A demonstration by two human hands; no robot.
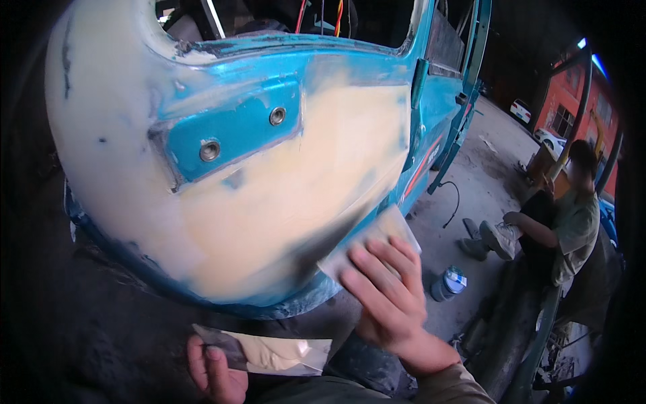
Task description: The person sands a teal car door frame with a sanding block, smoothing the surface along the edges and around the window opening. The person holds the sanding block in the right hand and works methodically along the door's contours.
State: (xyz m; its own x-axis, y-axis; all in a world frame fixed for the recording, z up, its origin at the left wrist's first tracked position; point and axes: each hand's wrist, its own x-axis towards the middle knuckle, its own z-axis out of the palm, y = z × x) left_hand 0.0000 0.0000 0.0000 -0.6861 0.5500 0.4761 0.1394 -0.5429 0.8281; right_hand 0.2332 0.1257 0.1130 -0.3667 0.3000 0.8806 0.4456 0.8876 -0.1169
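Observation:
A blue vehicle body panel curves in front of me, much of it coated in cream body filler. My right hand has its fingers laid on a pale, flat spreader, which lies against the panel's lower right edge. Dark smears show beside the spreader. Below the panel, my left hand pinches the left end of a thin flat plate between thumb and fingers. On that plate sits a lump of cream filler.
Two round metal fittings, one of them a bolt socket, sit in a bare blue patch. A blue-white can stands on the floor at right. Farther right a person sits, with parked cars and a red building behind.

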